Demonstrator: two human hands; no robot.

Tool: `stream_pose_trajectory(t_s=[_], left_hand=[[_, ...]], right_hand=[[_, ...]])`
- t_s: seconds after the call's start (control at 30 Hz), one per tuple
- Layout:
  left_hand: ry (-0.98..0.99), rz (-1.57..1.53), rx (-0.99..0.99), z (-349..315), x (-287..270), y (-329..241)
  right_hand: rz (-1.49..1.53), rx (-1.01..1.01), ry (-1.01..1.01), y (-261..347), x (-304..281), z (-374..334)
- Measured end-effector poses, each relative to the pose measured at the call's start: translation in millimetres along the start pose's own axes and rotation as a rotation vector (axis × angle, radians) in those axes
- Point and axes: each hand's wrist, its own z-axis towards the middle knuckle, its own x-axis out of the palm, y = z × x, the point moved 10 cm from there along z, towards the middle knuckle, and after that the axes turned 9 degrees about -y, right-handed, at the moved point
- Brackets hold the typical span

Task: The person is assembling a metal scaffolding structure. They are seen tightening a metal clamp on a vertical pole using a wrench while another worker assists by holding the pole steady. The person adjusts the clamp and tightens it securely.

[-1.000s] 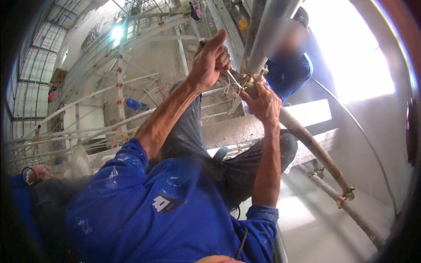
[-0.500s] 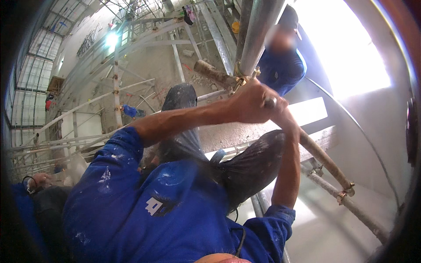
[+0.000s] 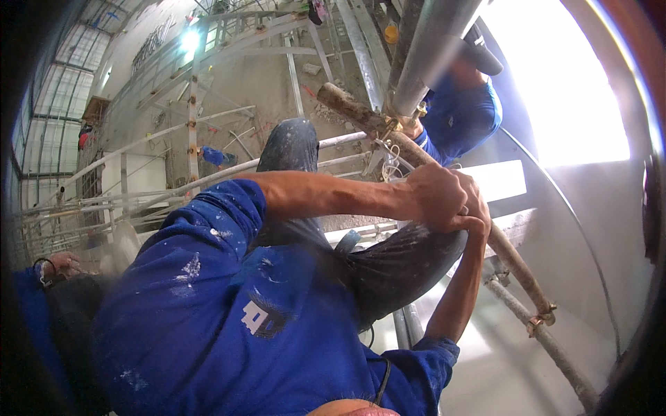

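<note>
My left hand (image 3: 436, 197) and my right hand (image 3: 476, 202) are closed together, one against the other, over a rusty scaffold tube (image 3: 512, 256). A small shiny metal end (image 3: 463, 210) shows between the fingers; the rest of what they grip is hidden. Up the tube from my hands, a brass-coloured coupler (image 3: 393, 126) joins it to a thick upright steel pole (image 3: 431, 59). Thin pale wire (image 3: 392, 158) loops just below that coupler. My bent knee (image 3: 416, 260) in dark trousers lies under my forearms.
A co-worker in blue (image 3: 461, 114) bends behind the upright pole, close to the coupler. Another person's hand (image 3: 64, 263) is at far left. Lower right, a second coupler (image 3: 542, 317) links tubes. A cable (image 3: 579, 218) hangs along the pale wall. Scaffold bars and rubble lie far below.
Both closed hands have moved down and right, away from the upper coupler, uncovering tube and wire. The co-worker has bent lower, head turned down toward the pole.
</note>
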Motion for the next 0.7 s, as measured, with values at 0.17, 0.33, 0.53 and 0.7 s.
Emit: stream_pose_trajectory(t_s=[0.17,0.33,0.53,0.7], left_hand=[[-0.095,0.008,-0.078,-6,0,5],[0.112,0.046,-0.149,-10,17,8],[0.191,0.047,0.181,-21,18,-42],[-0.088,0.157,0.036,-22,-22,-36]], right_hand=[[0.212,0.203,-0.088,42,-31,-10],[0.051,0.197,-0.006,38,-25,-6],[0.246,0.162,-0.217,52,-9,-9],[0.376,0.352,-0.489,81,24,-73]])
